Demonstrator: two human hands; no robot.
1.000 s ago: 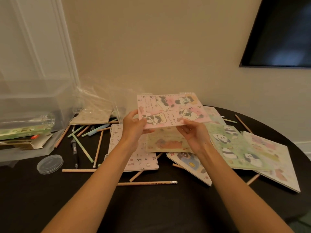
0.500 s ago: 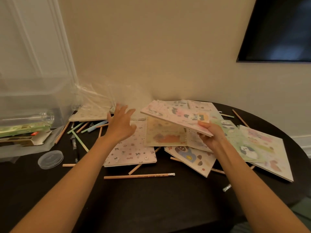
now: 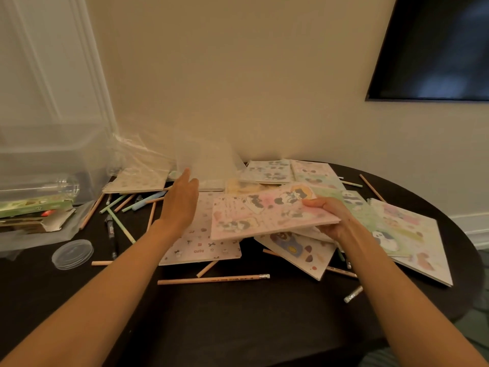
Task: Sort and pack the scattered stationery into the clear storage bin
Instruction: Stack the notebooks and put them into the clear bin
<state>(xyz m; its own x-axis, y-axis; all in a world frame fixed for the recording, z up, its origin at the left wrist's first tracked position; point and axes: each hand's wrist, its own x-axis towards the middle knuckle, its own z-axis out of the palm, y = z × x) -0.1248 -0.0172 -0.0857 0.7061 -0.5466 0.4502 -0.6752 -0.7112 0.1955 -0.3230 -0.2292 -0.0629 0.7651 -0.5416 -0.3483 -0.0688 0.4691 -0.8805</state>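
Note:
My right hand (image 3: 329, 217) grips the right edge of a pink cartoon notebook (image 3: 264, 214), held nearly flat above the pile. My left hand (image 3: 181, 200) reaches forward with straight fingers over a white patterned notebook (image 3: 203, 245), holding nothing. Several more notebooks lie spread on the dark round table (image 3: 238, 313), among them a green panda one (image 3: 370, 218) and a pastel one (image 3: 418, 237) at the right. Pencils (image 3: 214, 279) and pastel pens (image 3: 119, 223) are scattered around them. The clear storage bin (image 3: 53, 160) stands at the far left, with a green box (image 3: 34, 206) in it.
A round clear lid (image 3: 72, 254) lies on the table left of my left arm. Crumpled clear plastic wrap (image 3: 201, 160) sits at the back against the wall. A dark screen (image 3: 434, 49) hangs on the wall at upper right. The table's edge curves away at the right.
My left hand has let go of the pink notebook and moved forward and left. My right hand alone now holds the notebook, lowered and flatter than a second ago.

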